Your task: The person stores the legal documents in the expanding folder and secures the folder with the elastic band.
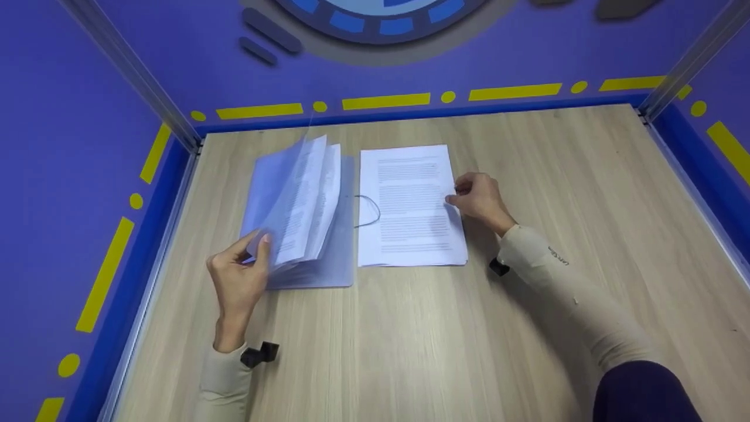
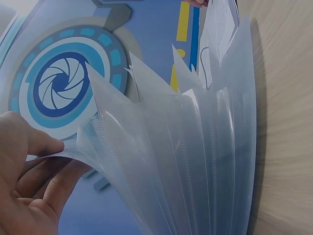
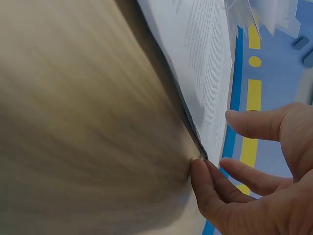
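A translucent display folder (image 1: 334, 275) with clear plastic pockets (image 2: 195, 147) lies open on the left, printed sheets in some of its pockets. My left hand (image 1: 240, 278) pinches the outer lower edge of its raised leaves between thumb and fingers, and the pockets fan apart. To the right lies a stack of printed paper (image 1: 410, 205), flat on the table. A thin dark elastic cord (image 1: 378, 211) loops from the folder over the stack's left margin. At the stack's right edge my right hand (image 1: 480, 199) touches the paper with its fingertips; in the right wrist view the thumb (image 3: 254, 122) stands apart from the fingers.
Both things lie on a light wood-grain table (image 1: 410, 340). Blue panels (image 1: 527, 53) with yellow markings wall the back and sides, joined by metal posts (image 1: 135, 70) at the corners. Each sleeve has a small black wrist mount (image 1: 261, 354).
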The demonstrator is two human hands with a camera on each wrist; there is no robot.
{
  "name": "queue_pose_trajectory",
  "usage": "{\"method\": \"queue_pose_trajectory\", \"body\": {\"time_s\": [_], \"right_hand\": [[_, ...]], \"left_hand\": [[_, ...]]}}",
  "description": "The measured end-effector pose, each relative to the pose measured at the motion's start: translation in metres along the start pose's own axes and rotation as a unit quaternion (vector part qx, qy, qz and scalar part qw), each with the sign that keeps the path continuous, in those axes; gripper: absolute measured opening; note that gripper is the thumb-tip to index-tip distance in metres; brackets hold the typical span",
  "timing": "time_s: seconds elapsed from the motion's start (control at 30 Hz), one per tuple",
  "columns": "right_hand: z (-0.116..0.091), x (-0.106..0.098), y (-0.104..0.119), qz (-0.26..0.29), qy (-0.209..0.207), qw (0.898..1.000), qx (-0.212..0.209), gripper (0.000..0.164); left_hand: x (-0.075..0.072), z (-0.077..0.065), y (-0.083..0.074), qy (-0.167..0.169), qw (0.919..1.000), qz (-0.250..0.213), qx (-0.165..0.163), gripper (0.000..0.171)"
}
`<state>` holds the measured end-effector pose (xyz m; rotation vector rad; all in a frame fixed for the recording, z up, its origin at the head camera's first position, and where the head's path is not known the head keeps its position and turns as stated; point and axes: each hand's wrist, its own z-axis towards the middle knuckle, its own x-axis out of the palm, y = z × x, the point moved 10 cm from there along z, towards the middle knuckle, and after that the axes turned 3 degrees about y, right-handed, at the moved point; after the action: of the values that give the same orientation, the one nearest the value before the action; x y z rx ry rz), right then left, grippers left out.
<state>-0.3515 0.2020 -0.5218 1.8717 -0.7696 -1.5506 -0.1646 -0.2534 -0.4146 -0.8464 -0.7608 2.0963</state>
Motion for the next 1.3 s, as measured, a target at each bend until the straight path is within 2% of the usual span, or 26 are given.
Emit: {"method": "queue_pose_trajectory", "body": {"time_s": [0.23,0.5,0.87,1.3], "right_hand": [[0.002,0.005,0.007,0.001,-0.002,1.0,-0.009,0.041],[0.003,0.008,0.007,0.021,-0.001,1.0,0.023,0.044],[0.009,0.01,-0.006,0.058,0.009,0.995,0.077,0.038],[0.016,0.011,-0.016,0.08,0.029,0.992,0.088,0.029]], "left_hand": [[0.0,0.0,0.0,0.001,0.9998,0.022,-0.002,0.013],[0.001,0.0,0.004,-0.002,0.9998,0.021,-0.001,0.013],[-0.001,0.0,0.002,-0.002,0.9998,0.02,0.005,0.014],[-0.001,0.001,0.001,0.002,0.9999,0.01,0.004,0.014]]}}
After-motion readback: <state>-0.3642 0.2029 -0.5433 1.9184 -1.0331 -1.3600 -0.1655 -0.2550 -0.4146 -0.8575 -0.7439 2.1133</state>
